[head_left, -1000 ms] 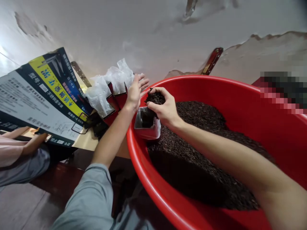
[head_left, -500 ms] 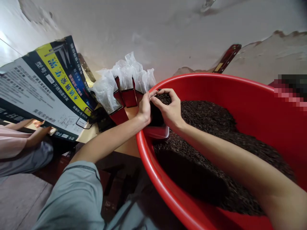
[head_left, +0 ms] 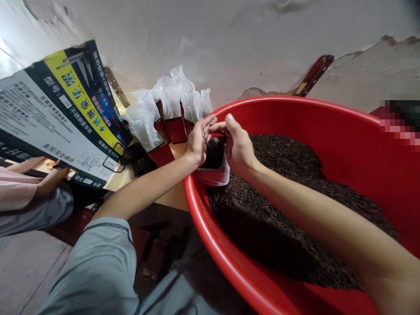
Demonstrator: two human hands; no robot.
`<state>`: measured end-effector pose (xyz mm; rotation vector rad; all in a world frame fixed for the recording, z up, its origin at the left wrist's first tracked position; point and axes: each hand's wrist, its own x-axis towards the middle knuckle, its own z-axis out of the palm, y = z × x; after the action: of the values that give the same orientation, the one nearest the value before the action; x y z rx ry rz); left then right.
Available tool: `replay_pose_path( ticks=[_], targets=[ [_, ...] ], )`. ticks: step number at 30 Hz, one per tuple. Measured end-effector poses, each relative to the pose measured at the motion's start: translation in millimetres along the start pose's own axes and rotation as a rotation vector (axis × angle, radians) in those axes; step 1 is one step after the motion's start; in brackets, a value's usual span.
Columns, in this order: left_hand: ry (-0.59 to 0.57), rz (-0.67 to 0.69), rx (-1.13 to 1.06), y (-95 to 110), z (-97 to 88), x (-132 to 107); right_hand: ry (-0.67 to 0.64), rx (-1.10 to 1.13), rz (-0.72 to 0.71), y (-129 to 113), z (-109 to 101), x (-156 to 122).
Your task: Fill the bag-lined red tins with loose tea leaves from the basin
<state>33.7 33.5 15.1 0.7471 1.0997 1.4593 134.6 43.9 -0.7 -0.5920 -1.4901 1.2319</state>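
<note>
Right hand (head_left: 241, 148): since half a second ago it has opened; the thumb stands up and the fingers extend leftward, where before they curled inward.
Left hand (head_left: 197, 144): it remains almost in the same place, fingers stretched and a little bent, gripping nothing that I can see; dark bits stick to it.
Small box (head_left: 215, 177): I find it inside the red tub (head_left: 212, 244), beside the left wall, below and between both hands, with clear plastic about it and dark content within.
Contact: from my distant position I cannot tell whether the fingers of the two hands touch each other.
Dark flakes (head_left: 282, 159): they lie in a wide heap in the tub.
Red boxes (head_left: 162, 155): they stand left of the tub, clear plastic (head_left: 142, 118) rising from their tops.
Printed cardboard (head_left: 36, 116): it leans farther left.
Co-worker (head_left: 19, 192): partly visible at the left edge.
</note>
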Motion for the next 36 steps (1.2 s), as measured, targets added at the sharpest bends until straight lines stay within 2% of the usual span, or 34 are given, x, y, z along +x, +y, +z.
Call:
replay_pose_path(
  ticks=[3,5,8,12,15,18,23,25,30,34,36],
  targets=[
    [-0.036,0.061,0.043,0.7,-3.3,1.4,-0.017,-0.004,0.044,0.1,-22.9,4.7],
    [-0.070,0.023,0.088,2.7,-7.1,2.4,0.023,-0.073,0.041,7.7,-53.4,8.6],
    [-0.100,0.004,0.112,6.6,-13.6,3.0,0.134,-0.346,0.094,26.6,-122.4,10.2],
    [-0.088,0.036,0.113,4.5,-19.2,5.6,0.167,-0.992,0.329,46.7,-221.9,-5.8],
    [-0.082,0.063,0.128,0.1,-18.8,6.5,0.132,-1.257,0.563,58.1,-264.5,-22.7],
    [-0.086,0.088,0.134,-1.0,-17.6,4.6,0.034,-1.264,0.681,66.9,-273.2,-29.4],
    [-0.073,0.114,0.137,1.5,-16.6,0.3,-0.191,-1.299,0.721,65.9,-259.8,-19.1],
    [-0.069,0.113,0.138,1.7,-16.0,-0.6,-0.264,-1.311,0.722,64.6,-256.8,-14.5],
    [-0.074,0.122,0.149,-0.9,-16.4,-0.9,-0.294,-1.324,0.705,65.6,-254.3,-12.3],
    [-0.093,0.137,0.167,-2.8,-18.2,-0.1,-0.461,-1.416,0.612,62.8,-244.8,-14.9],
    [-0.092,0.140,0.171,-3.5,-19.0,0.1,-0.477,-1.465,0.613,60.4,-237.4,-17.0]
  ],
)
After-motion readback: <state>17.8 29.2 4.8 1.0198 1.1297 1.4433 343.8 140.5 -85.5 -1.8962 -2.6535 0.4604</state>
